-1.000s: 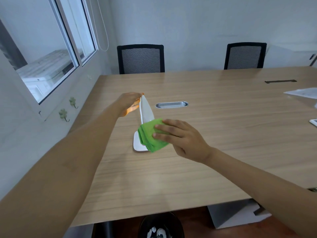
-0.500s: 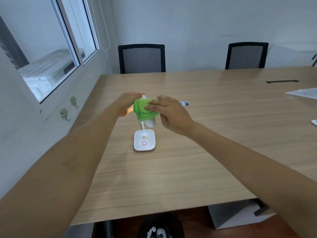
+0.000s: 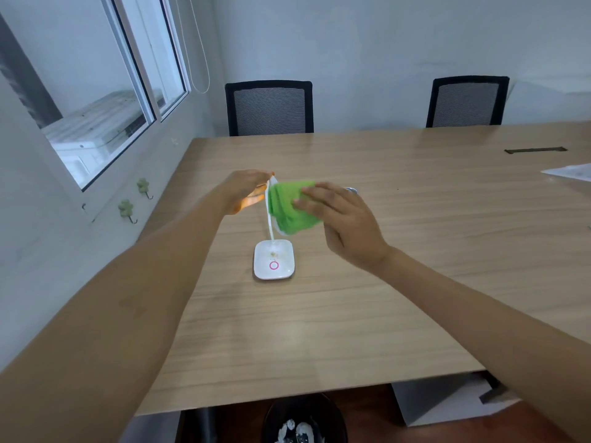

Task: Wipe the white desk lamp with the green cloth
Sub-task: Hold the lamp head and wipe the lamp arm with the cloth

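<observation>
Up above the wooden bench (image 3: 415, 251), the white desk lamp (image 3: 273, 259) stood near the left side, with its square base flat on the wood and its thin neck rising up. On the base there was a small pink ring, but no words or brand name could be read anywhere. The left hand (image 3: 244, 190) held the top end of the lamp, with its fingers curled around it; an orange glow showed under that hand. The right hand (image 3: 342, 219) pressed the green cloth (image 3: 292, 206) against the lamp head, fingers (image 3: 307, 204) laid flat and close together on the folded cloth, thumb hidden behind. The cloth covered most of the lamp head. Two black chairs (image 3: 269, 107) stood at the far side of the bench. A window (image 3: 96, 100) was on the left wall. A dark bin (image 3: 303, 423) sat on the floor under the bench.
</observation>
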Tool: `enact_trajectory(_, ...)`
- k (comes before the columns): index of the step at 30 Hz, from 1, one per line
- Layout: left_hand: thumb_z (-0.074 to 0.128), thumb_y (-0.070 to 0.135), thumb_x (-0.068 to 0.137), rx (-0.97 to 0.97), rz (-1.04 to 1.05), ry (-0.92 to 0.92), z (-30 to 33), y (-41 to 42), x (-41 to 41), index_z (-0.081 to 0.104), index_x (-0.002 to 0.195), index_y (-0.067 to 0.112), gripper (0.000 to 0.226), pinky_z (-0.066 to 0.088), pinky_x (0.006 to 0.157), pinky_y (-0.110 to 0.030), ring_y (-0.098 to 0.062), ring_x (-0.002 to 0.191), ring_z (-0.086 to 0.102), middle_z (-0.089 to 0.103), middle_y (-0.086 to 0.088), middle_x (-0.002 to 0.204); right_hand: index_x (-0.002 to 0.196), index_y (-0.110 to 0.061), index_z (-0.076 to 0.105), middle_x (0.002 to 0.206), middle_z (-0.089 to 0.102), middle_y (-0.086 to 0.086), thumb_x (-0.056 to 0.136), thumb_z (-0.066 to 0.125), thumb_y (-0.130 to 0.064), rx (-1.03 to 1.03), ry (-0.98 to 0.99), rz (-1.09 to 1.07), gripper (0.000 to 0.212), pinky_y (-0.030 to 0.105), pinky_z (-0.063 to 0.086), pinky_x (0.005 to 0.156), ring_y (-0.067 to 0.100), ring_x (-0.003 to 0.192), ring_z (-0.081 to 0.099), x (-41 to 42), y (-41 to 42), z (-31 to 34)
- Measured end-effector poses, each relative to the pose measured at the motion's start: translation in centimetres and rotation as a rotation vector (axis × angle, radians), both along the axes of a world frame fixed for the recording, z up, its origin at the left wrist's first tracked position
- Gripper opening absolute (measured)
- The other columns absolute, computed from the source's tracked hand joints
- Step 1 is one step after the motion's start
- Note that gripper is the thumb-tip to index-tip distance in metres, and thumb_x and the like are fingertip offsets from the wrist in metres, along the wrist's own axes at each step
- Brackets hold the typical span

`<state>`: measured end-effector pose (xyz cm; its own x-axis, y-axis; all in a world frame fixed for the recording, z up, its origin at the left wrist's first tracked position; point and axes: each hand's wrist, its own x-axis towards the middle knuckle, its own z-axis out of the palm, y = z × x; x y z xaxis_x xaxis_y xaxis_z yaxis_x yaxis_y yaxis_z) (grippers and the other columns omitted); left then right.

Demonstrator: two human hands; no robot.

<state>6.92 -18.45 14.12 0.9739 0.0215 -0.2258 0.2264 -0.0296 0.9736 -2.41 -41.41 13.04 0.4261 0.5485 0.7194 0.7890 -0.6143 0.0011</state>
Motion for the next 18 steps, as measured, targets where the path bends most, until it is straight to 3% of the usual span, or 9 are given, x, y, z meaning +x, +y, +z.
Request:
enact_trajectory(3, 0.066, 0.018, 0.085, 0.015, -0.014, 0.004, 0.2, -0.2, -0.1, 0.067, 0.100, 0.019, 0.015, 0.044, 0.103, -0.031, -0.017, 0.120, 0.056, 0.063, 0.002, 0.122, 0.118, -0.010, 0.063, 0.119, 0.067, 0.012, 0.077, 0.036, 0.003, -0.012, 0.104, -0.057, 0.051, 0.033, 0.039, 0.102, 0.031, 0.111, 0.057, 2.2, 1.0, 0.9)
enact_trajectory(6, 0.065, 0.018, 0.086, 0.024, -0.004, -0.012, 0.0, 0.0, 0.1, 0.064, 0.118, 0.011, 0.032, 0.042, 0.108, -0.035, -0.021, 0.125, 0.054, 0.061, -0.002, 0.129, 0.117, -0.008, 0.064, 0.116, 0.068, 0.014, 0.074, 0.033, 0.004, -0.048, 0.181, -0.021, 0.055, 0.027, 0.035, 0.105, 0.034, 0.107, 0.059, 2.5, 1.8, 0.2)
enact_trajectory(10, 0.064, 0.020, 0.087, 0.012, 0.004, -0.004, -0.2, 0.3, 0.3, 0.058, 0.129, 0.008, 0.044, 0.040, 0.111, -0.039, -0.023, 0.130, 0.050, 0.055, -0.007, 0.139, 0.123, -0.010, 0.060, 0.125, 0.064, 0.012, 0.078, 0.034, 0.003, -0.079, 0.195, 0.046, 0.053, 0.041, 0.045, 0.101, 0.032, 0.117, 0.056, 0.2, 1.5, -1.8)
enact_trajectory(14, 0.065, 0.018, 0.087, -0.002, -0.009, 0.018, 0.0, 0.3, 0.2, 0.062, 0.117, 0.013, 0.031, 0.042, 0.109, -0.035, -0.021, 0.128, 0.053, 0.060, -0.003, 0.128, 0.126, -0.018, 0.057, 0.131, 0.060, 0.005, 0.085, 0.037, 0.000, -0.133, 0.060, 0.092, 0.049, 0.038, 0.045, 0.100, 0.026, 0.125, 0.050, -2.2, -0.9, -4.2)
enact_trajectory(18, 0.064, 0.017, 0.087, 0.014, -0.011, 0.016, 0.3, 0.2, 0.3, 0.061, 0.116, 0.013, 0.029, 0.043, 0.107, -0.033, -0.020, 0.125, 0.055, 0.061, -0.001, 0.123, 0.120, -0.022, 0.062, 0.124, 0.066, 0.000, 0.089, 0.038, -0.002, -0.176, -0.193, 0.136, 0.044, 0.038, 0.049, 0.099, 0.022, 0.119, 0.058, -2.8, -3.1, -6.4)
